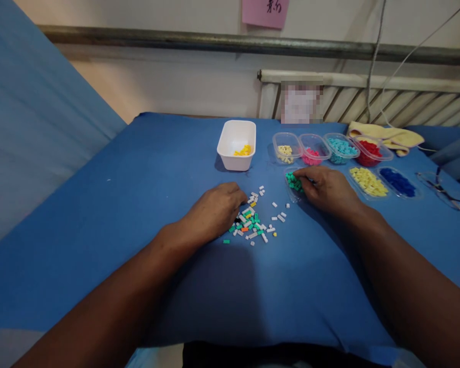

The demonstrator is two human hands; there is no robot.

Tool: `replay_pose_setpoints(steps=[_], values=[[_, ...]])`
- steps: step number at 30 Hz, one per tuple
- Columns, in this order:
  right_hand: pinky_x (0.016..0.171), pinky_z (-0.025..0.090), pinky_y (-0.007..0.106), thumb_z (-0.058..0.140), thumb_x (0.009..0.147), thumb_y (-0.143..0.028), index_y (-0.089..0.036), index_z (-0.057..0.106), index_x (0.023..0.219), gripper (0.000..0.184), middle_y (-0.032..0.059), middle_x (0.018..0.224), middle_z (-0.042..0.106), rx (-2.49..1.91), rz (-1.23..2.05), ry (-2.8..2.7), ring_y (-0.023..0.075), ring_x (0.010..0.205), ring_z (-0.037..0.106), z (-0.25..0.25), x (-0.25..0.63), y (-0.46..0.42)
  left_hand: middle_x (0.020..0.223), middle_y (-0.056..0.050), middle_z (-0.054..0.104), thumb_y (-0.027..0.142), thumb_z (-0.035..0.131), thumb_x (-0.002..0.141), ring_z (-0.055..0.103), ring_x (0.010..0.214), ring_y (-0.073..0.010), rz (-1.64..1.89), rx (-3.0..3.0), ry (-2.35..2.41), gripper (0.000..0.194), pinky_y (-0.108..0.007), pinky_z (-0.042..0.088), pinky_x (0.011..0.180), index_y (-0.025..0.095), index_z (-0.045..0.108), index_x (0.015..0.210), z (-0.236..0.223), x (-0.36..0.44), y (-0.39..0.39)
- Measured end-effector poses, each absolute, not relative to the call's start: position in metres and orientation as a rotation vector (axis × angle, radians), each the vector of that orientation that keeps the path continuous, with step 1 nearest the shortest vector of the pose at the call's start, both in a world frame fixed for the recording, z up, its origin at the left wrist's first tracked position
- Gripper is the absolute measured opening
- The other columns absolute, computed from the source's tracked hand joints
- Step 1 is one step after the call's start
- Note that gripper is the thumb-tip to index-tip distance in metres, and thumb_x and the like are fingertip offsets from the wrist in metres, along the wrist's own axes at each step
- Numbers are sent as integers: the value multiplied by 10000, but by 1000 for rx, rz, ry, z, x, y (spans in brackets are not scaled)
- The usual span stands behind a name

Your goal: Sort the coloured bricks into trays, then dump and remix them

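A loose pile of tiny toy building bricks (256, 225), mostly white and green with a few yellow and orange, lies on the blue-covered table. At its left edge is my left hand (219, 207), fingers curled down and closed; whatever they hold is hidden. My right hand (324, 186) reaches over a small clear tub, thumb and forefinger pinched together at the green bricks (292, 181) inside. Whether a brick is between those fingertips cannot be made out. Beyond the pile, a white plastic container (236, 162) has some yellow bricks (243, 150) in it.
Clear tubs of cream (285, 153), pink (312, 156), turquoise (342, 146) and red bricks (369, 148) line the back right. Pale yellow (368, 182) and dark blue bricks (397, 182) sit nearer, beside eyeglasses (444, 191). A yellow cloth (391, 135) lies behind, below a radiator (345, 99).
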State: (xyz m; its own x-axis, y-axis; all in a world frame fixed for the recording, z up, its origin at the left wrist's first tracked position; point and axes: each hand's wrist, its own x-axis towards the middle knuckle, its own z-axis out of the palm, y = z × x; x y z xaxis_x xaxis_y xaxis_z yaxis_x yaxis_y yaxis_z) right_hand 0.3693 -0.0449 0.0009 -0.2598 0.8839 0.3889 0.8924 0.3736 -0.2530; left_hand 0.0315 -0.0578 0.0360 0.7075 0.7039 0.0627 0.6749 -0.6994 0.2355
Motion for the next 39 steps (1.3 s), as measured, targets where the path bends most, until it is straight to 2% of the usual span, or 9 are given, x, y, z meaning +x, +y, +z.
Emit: replay_pose_setpoints(steps=[6, 13, 17, 22, 24, 27, 29, 33, 39], values=[[1009, 638, 502, 558, 995, -199, -216, 833, 1346, 446, 131, 1282, 854, -1582, -24, -2154, 349, 1142, 817, 0, 371, -46, 1118, -128, 737, 114, 515, 1053, 698, 1042, -258, 150, 2715, 1147, 295, -387, 564, 955, 155, 784, 1167, 39, 33, -58], [965, 646, 473, 568, 983, -234, -192, 857, 1255, 399, 134, 1212, 869, -1570, -75, -2143, 344, 1088, 828, 2, 371, -47, 1088, -119, 737, 114, 499, 1063, 695, 1020, -245, 176, 2727, 1132, 291, -375, 561, 949, 154, 774, 1148, 40, 33, -59], [980, 639, 488, 569, 983, -219, -223, 839, 1311, 425, 122, 1252, 862, -1585, -35, -2182, 349, 1119, 820, -1, 370, -47, 1099, -127, 741, 134, 493, 1072, 694, 1019, -254, 218, 2739, 1147, 284, -388, 565, 931, 148, 767, 1146, 39, 32, -58], [1004, 640, 530, 574, 988, -231, -212, 857, 1240, 380, 134, 1202, 870, -1488, -24, -2019, 363, 1112, 826, 9, 367, -51, 1126, -107, 768, 173, 540, 1064, 710, 1076, -247, 499, 2581, 1105, 258, -408, 563, 1006, 176, 783, 1149, 40, 33, -61], [990, 643, 515, 589, 1012, -267, -231, 858, 1202, 331, 117, 1157, 876, -1417, -1, -1942, 342, 1070, 830, 18, 357, -57, 1116, -77, 787, 211, 605, 1037, 724, 1042, -220, 681, 2331, 1082, 212, -377, 572, 975, 201, 802, 1115, 42, 38, -66], [917, 649, 452, 659, 1035, -338, -269, 844, 1163, 235, 77, 1087, 872, -1272, 129, -1922, 288, 974, 822, 30, 330, -75, 985, -43, 789, 292, 712, 972, 702, 830, -166, 834, 1815, 1078, 173, -295, 553, 750, 198, 814, 1074, 43, 51, -74], [853, 646, 396, 718, 1036, -364, -276, 823, 1164, 187, 55, 1039, 860, -1137, 326, -1981, 248, 921, 808, 33, 308, -88, 884, -25, 769, 326, 789, 904, 656, 731, -136, 890, 1557, 1060, 191, -261, 508, 668, 181, 808, 1028, 44, 59, -79], [784, 640, 330, 794, 1009, -345, -264, 766, 1197, 206, 28, 1016, 833, -978, 660, -1858, 193, 867, 785, 27, 277, -100, 867, -13, 765, 319, 909, 761, 673, 763, -123, 999, 1279, 1006, 259, -253, 538, 736, 172, 783, 934, 43, 69, -81], [758, 618, 329, 775, 999, -309, -263, 802, 1065, 85, 28, 944, 821, -1107, 672, -1812, 197, 837, 771, 22, 278, -97, 820, -2, 745, 319, 920, 729, 653, 725, -111, 961, 1211, 1017, 278, -242, 509, 696, 167, 780, 915, 41, 69, -80]])
